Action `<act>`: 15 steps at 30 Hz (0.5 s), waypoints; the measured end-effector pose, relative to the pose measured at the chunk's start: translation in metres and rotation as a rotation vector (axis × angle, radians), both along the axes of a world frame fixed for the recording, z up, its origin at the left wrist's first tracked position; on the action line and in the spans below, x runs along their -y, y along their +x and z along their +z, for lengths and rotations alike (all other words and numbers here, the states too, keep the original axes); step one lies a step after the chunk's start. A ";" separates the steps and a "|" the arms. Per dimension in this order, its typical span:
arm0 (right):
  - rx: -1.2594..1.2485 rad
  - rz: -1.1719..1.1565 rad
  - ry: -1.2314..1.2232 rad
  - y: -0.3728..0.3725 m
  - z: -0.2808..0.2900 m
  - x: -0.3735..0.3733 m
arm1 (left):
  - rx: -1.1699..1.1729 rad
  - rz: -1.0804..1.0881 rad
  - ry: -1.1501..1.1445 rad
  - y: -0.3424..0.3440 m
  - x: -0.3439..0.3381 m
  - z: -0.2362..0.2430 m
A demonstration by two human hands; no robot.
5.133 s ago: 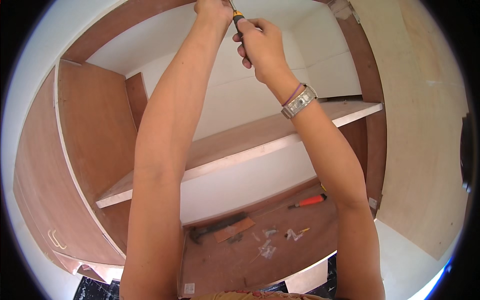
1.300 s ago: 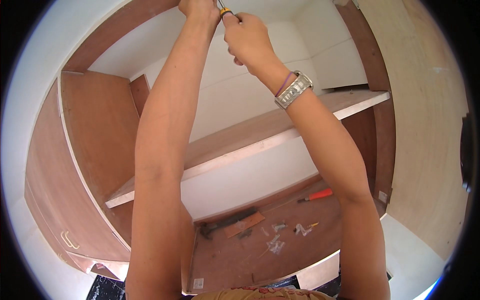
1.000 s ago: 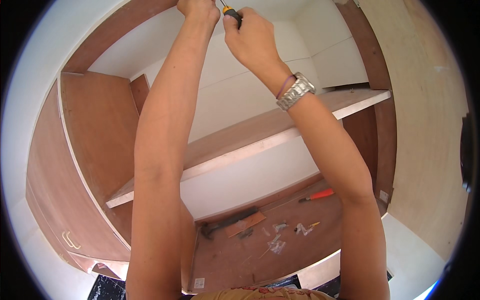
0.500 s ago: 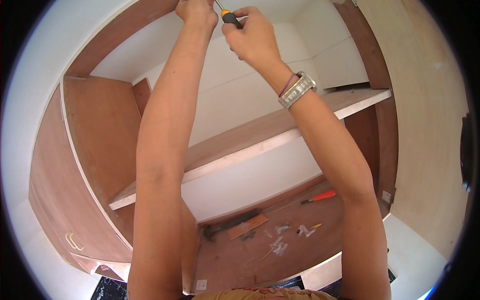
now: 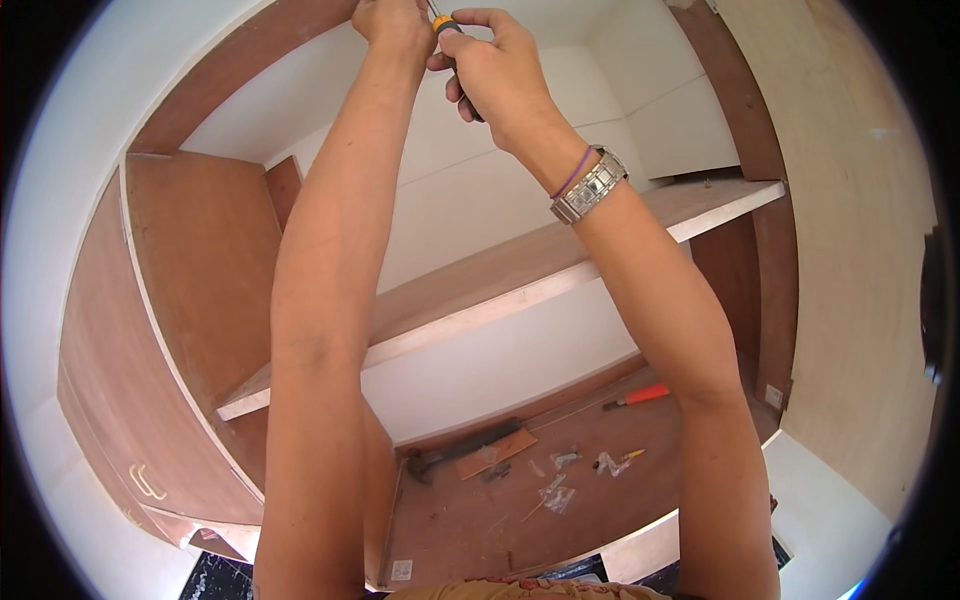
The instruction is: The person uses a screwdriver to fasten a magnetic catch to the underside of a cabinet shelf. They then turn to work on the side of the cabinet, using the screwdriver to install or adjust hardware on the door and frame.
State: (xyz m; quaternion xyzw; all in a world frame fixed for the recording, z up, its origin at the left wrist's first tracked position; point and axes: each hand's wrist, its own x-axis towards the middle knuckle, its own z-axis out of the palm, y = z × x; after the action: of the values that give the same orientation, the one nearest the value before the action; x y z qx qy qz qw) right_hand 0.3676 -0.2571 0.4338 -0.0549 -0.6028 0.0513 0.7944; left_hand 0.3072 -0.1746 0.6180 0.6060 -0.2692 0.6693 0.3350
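Observation:
My right hand is closed around the dark handle of a screwdriver with a yellow collar. Its thin metal shaft points up toward the top frame border, where the tip is cut off. My left hand is raised beside the shaft, near the cabinet's upper brown frame. The left fingers run out of the picture, so their grip is hidden. A silver watch and a purple band sit on my right wrist.
A pale-edged shelf crosses the cabinet below my forearms. On the brown bottom board lie a hammer, a small wood piece, a red-handled tool and small plastic bags. A cabinet door stands at right.
My right hand has shifted slightly left and up along the screwdriver, and its fingers now wrap the handle more fully. My left hand has hardly moved.

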 end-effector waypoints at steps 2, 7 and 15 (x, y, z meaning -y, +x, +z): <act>-0.008 0.060 0.040 -0.002 0.000 0.005 | 0.013 0.009 0.025 0.000 0.000 -0.001; -0.025 -0.107 -0.142 0.003 -0.009 0.010 | -0.020 0.003 -0.016 0.000 0.005 -0.008; -0.241 -0.578 0.380 0.023 0.010 -0.015 | -0.011 0.005 -0.029 0.004 0.017 -0.022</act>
State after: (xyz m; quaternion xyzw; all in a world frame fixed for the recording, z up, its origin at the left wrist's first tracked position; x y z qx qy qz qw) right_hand 0.3901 -0.2424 0.4434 -0.0680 -0.4634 -0.2821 0.8373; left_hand 0.3108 -0.1915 0.5961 0.6053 -0.2561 0.6708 0.3436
